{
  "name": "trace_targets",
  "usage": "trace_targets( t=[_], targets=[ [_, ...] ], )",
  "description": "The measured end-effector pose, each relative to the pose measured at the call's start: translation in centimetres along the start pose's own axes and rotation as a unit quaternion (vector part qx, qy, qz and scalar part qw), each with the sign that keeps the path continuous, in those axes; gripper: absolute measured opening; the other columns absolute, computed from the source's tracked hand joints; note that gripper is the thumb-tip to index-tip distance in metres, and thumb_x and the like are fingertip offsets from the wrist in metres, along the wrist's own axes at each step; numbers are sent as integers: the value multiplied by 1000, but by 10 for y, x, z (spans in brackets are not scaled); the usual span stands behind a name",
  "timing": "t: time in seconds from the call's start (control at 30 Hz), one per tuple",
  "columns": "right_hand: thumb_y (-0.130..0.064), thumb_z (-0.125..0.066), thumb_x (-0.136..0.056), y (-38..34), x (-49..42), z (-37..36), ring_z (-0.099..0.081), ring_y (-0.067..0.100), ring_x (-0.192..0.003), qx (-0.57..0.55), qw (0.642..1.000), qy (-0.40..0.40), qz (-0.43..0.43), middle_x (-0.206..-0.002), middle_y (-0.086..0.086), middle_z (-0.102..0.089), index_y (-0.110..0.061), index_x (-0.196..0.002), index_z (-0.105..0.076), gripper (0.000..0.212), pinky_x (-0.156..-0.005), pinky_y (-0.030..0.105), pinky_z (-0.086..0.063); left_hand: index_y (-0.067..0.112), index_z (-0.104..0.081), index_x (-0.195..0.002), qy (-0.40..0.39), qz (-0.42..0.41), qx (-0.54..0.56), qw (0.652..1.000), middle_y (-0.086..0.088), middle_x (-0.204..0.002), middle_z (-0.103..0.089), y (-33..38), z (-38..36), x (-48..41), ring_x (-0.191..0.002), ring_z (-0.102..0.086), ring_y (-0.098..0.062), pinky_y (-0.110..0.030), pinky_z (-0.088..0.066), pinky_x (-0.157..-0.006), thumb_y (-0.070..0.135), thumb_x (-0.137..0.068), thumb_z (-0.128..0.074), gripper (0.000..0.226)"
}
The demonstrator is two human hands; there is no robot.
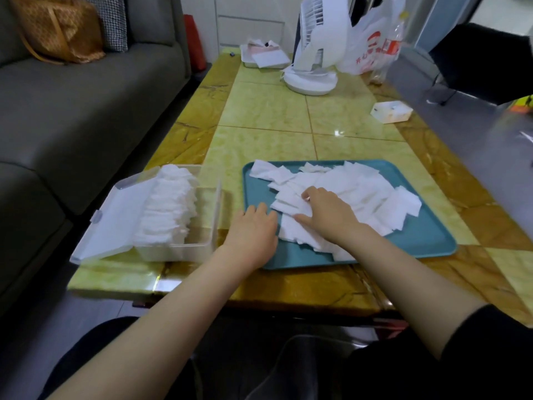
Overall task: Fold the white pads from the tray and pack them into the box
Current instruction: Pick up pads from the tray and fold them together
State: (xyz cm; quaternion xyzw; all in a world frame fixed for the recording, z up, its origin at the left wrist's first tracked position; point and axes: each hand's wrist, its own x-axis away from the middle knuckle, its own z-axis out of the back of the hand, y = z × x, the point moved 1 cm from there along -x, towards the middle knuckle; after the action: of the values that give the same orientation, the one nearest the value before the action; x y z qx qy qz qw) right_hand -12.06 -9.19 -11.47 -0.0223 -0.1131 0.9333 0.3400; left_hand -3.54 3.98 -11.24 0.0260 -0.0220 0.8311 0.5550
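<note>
Left hand [253,226]: palm down, fingers straight and relaxed, grasping nothing; rests on the left part of the teal tray [432,241], fingertips just beside the near edge of the loose pads.

Right hand [326,215]: palm down on the heap of white pads [360,189], thumb stretched left, fingers spread and slightly bent. Whether it pinches a pad or only presses, I cannot tell.

White pads: unfolded squares, overlapping, spread across most of the tray.

Tray: flat on the yellow-green marbled table [288,116], in front of me.

Box [173,249]: pale plastic, left of the tray, near the table's front corner; its hinged lid [115,215] lies open to the left.

Folded pads [170,206]: a dense upright row along the box's left side; the right side shows bare wall.

Far end of table: white fan [314,53], printed plastic bag [366,44], clear bottle [392,44], small white carton [390,111].

Left of table: grey sofa [86,96] bearing a brown bag [57,30].
</note>
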Motion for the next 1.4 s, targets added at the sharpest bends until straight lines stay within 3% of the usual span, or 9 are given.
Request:
trace_targets(
  t=[0.13, 0.27, 0.47, 0.63, 0.83, 1.03, 1.2, 1.33, 1.4],
  targets=[
    [-30, -51, -94, 0, 2, -2, -54, 26, -104, -40, 997, 68, -7, -111, 8, -61, -15, -113, -51, 24, -77, 34, -40, 13, -46, -123, 6, 5, 12, 1000, -9, -124, -47, 0, -1, -3, -115, -47, -28, -37, -35, -93, 30, -98, -40, 31],
    [-26, -52, -94, -5, 3, 4, -53, 24, -101, -61, 990, 122, 28, -105, 7, -62, -15, -103, -60, 17, -80, 36, -44, 16, -49, -125, 18, 32, 58, 998, -6, -123, -50, -4, 0, -5, -114, -49, -25, -39, -34, -95, 32, -99, -37, 33],
    [-31, -58, -89, -8, 0, 0, -42, 26, -117, 18, 996, 50, 70, -128, 5, -48, -22, -125, -50, 38, -93, 36, -35, 16, -51, -124, 30, 34, 76, 996, -6, -122, -52, -4, -2, -6, -112, -50, -26, -39, -35, -93, 33, -100, -35, 33],
    [-29, -51, -93, -13, -7, 1, -43, 24, -113, 48, 994, 78, 65, -120, 4, -54, -21, -110, -64, 23, -91, 34, -33, 16, -50, -126, 25, 46, 100, 994, -7, -124, -49, -3, -4, -9, -115, -46, -26, -39, -36, -94, 33, -100, -35, 35],
    [-26, -52, -92, -23, 7, 3, -59, 19, -92, -160, 976, 144, 43, -102, 2, -64, -15, -102, -63, 18, -79, 34, -46, 20, -49, -128, 67, 116, 311, 941, -2, -127, -55, 1, 1, -16, -122, -44, -25, -47, -33, -104, 34, -99, -41, 34],
    [-9, -48, -93, -36, 18, 10, -55, 13, -88, -266, 949, 146, 81, -104, 1, -59, -12, -103, -61, 17, -80, 24, -44, 25, -56, -105, 170, 113, 510, 836, 17, -94, -58, 2, 12, -14, -92, -55, -1, -8, -38, -70, 24, -91, -56, 13],
    [-1, -48, -90, -33, 32, 20, -57, 13, -87, -305, 938, 144, 78, -100, -3, -58, -13, -101, -61, 21, -79, 21, -46, 24, -60, -86, 199, 98, 520, 825, 13, -82, -64, 2, 13, -14, -81, -60, 3, -10, -41, -67, 21, -90, -59, 5],
    [-12, -60, -88, -30, 35, 20, -58, 8, -83, -342, 926, 151, 58, -102, -2, -57, -20, -98, -57, 13, -70, 12, -46, 22, -47, -65, 193, 95, 527, 822, 13, -56, -47, 5, 16, -11, -51, -47, 7, -9, -33, -50, 13, -92, -54, 29],
    [-20, -65, -85, -28, 34, 19, -57, 7, -88, -357, 921, 154, 37, -112, -5, -53, -20, -110, -51, 29, -72, 13, -47, 13, -44, -63, 185, 112, 536, 816, 8, -53, -40, 3, 18, -10, -48, -38, -1, -14, -29, -47, 10, -92, -50, 29]
  ],
)
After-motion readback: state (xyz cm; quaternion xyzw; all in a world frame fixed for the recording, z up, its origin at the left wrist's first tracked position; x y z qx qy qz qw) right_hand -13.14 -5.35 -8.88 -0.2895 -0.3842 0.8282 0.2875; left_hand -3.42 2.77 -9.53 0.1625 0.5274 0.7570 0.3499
